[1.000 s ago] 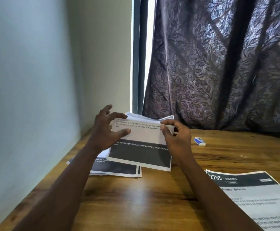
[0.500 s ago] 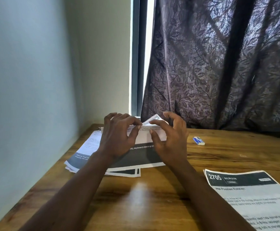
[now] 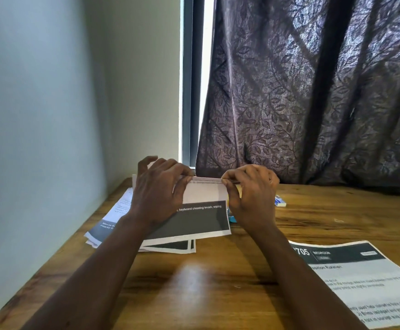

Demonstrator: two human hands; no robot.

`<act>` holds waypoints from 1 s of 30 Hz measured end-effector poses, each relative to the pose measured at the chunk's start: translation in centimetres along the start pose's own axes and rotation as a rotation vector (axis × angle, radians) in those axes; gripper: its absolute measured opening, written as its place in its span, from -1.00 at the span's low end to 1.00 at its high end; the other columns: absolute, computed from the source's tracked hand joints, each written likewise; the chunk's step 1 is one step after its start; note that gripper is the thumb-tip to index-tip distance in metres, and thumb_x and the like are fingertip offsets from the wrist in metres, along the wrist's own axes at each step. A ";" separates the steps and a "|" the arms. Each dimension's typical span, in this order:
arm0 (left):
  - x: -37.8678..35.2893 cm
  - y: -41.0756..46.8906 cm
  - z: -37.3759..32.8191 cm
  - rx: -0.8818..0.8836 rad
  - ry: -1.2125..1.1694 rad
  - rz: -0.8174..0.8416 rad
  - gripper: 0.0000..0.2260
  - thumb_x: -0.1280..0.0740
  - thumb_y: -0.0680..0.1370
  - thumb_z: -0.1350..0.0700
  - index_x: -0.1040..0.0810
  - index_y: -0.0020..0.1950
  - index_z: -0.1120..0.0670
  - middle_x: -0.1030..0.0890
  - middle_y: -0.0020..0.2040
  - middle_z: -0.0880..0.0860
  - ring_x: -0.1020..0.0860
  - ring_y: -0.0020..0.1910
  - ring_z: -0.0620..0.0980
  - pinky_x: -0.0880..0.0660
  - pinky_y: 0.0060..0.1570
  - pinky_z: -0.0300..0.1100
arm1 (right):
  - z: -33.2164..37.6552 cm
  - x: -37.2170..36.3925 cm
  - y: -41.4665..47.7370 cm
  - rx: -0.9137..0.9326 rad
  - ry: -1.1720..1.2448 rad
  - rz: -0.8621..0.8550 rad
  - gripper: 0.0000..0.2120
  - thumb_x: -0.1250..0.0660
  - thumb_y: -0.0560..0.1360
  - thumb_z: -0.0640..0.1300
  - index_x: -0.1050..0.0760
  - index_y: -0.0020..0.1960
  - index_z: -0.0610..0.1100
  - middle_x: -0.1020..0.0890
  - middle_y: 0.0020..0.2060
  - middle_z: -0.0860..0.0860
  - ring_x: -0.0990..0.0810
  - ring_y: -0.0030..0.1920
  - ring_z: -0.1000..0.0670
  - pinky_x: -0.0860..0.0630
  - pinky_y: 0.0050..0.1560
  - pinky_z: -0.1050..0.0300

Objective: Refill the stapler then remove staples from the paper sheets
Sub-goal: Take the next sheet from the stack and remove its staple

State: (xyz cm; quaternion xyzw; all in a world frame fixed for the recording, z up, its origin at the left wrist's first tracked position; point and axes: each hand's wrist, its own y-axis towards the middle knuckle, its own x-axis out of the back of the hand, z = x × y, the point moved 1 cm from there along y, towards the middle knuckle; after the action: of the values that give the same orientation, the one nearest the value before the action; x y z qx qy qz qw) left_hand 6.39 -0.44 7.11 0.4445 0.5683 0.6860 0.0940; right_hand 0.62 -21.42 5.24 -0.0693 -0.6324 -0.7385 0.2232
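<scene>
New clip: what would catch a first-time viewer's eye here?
The left hand and right hand pinch the raised top edge of a sheet of paper over a paper pile at the far left of the table. A dark leaf-patterned curtain fills the upper right, and another printed page lies near right.

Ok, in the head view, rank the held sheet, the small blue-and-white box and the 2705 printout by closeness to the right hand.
1. The held sheet: pinched by the right hand.
2. The small blue-and-white box: just right of that hand.
3. The 2705 printout: near-right table corner.
</scene>
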 end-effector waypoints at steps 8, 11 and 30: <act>-0.8 -0.5 -0.3 0.035 -0.052 -0.024 -0.88 -0.36 0.57 -0.02 -0.60 0.06 -0.04 -0.70 0.03 -0.03 -0.61 -0.06 -0.02 -0.45 0.23 0.15 | 0.9 0.6 0.0 -0.110 -0.091 -0.067 -0.81 -0.29 0.55 0.02 -0.58 0.09 0.00 -0.51 -0.08 0.00 -0.48 -0.01 -0.07 -0.32 -0.02 0.01; -1.1 -0.6 -1.1 0.019 -0.048 -0.050 -0.84 -0.37 0.54 -0.02 -0.61 0.06 0.00 -0.70 0.01 0.01 -0.63 -0.07 0.01 -0.48 0.20 0.15 | 2.3 1.0 -0.1 -0.114 -0.029 0.002 -0.61 -0.20 0.60 0.09 -0.46 0.38 0.03 -0.64 -0.26 0.01 -0.60 -0.23 -0.06 -0.47 -0.11 0.02; -0.4 -0.3 0.2 -0.101 0.004 -0.107 -0.91 -0.29 0.61 0.11 -0.57 0.05 0.07 -0.64 0.06 0.05 -0.57 0.04 0.08 -0.40 0.17 0.06 | 1.6 0.4 -0.4 -0.003 0.160 -0.053 -0.85 -0.34 0.63 -0.11 -0.65 0.13 -0.09 -0.73 -0.11 -0.01 -0.66 -0.13 -0.03 -0.60 -0.16 0.03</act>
State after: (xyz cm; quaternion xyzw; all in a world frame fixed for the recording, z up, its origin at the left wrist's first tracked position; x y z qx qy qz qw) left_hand 6.66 -0.47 6.67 0.4067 0.5564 0.7085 0.1517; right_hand -0.18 -19.92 5.30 0.0064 -0.6132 -0.7482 0.2530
